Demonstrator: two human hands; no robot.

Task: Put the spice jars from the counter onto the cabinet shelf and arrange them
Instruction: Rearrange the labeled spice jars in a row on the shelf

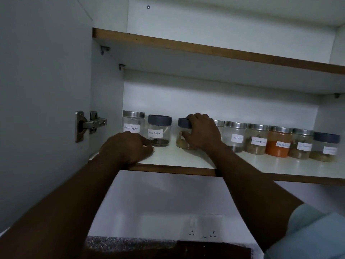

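A row of clear spice jars stands on the lower cabinet shelf [179, 157]. My right hand [202, 132] grips a dark-lidded jar [182, 135] with tan spice, upright on the shelf. My left hand [128, 146] rests on the shelf's front left, fingers curled, touching the base of a dark-lidded Black Pepper jar [159, 132]. A steel-lidded Black Pepper jar [133, 121] stands at the far left. To the right stand a Cloves jar [234, 136], a cinnamon jar [256, 139], an orange-red chilli jar [279, 143] and two more jars.
The upper shelf [214, 49] hangs above the jars. The open cabinet door with its hinge [89, 125] stands at the left. Below are a white wall with a socket plate [202, 228] and a speckled counter [130, 243].
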